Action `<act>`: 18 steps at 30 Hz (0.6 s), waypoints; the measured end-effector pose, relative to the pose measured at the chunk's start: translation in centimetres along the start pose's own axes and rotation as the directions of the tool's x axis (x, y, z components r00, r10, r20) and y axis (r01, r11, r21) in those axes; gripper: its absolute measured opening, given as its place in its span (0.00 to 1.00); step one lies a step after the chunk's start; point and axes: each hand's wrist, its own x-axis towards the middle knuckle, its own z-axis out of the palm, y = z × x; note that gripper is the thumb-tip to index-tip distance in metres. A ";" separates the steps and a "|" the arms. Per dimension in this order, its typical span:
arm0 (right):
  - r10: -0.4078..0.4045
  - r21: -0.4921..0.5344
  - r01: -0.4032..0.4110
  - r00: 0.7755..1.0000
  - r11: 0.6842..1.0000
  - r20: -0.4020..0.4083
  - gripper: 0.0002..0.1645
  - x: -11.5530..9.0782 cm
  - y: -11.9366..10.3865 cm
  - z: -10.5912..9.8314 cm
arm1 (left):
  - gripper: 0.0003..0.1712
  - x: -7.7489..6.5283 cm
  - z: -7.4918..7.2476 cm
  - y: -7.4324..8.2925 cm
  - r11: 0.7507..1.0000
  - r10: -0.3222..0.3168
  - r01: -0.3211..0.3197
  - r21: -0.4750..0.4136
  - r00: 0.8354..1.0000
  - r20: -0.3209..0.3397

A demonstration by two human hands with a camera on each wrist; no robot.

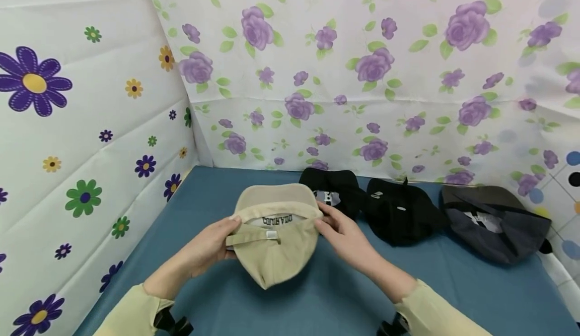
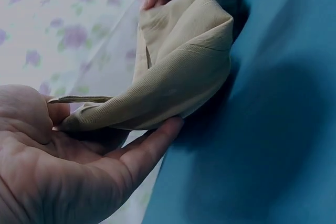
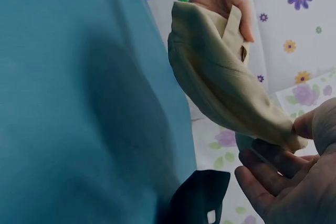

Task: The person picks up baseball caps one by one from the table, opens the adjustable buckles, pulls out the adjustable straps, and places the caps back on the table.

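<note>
A beige baseball cap (image 1: 276, 255) is held up between both hands above the blue cloth, its brim pointing away and its back strap facing the person. Dark lettering shows inside through the back opening. My left hand (image 1: 206, 248) pinches the cap's left edge, thumb on top; in the left wrist view the fingers (image 2: 152, 150) lie under the fabric. My right hand (image 1: 346, 235) pinches the right edge near the brim, and in the right wrist view its thumb (image 3: 303, 124) presses on the fabric with the fingers below. The cap's underside shows in both wrist views.
To the right on the blue cloth (image 1: 453, 295) lie a black cap (image 1: 331, 177) with a light patch, another black cap (image 1: 399, 220), and a dark grey cap (image 1: 480, 235). Flower-printed sheets (image 1: 335, 74) rise at the back and left.
</note>
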 end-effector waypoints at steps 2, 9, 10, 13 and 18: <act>0.032 0.017 -0.032 0.999 0.999 -0.007 0.35 -1.9 0.6 -1.0 | 0.40 0.2 1.4 -0.2 1.000 -0.020 0.021 -0.022 0.999 0.048; 0.206 0.060 -0.203 0.978 0.977 -0.045 0.39 -7.7 2.5 -3.2 | 0.42 0.2 6.1 -1.5 0.988 -0.112 0.125 -0.091 0.985 0.134; 0.232 0.064 -0.229 0.971 0.971 -0.050 0.40 -8.5 2.8 -3.4 | 0.41 0.3 6.7 -1.7 0.986 -0.122 0.136 -0.094 0.982 0.143; 0.293 0.060 -0.289 0.954 0.955 -0.068 0.41 -10.4 3.8 -4.2 | 0.38 0.7 8.2 -2.4 0.981 -0.141 0.160 -0.105 0.975 0.175; 0.348 0.031 -0.347 0.931 0.937 -0.112 0.41 -12.0 5.0 -5.1 | 0.35 2.1 10.0 -3.8 0.975 -0.154 0.185 -0.127 0.964 0.218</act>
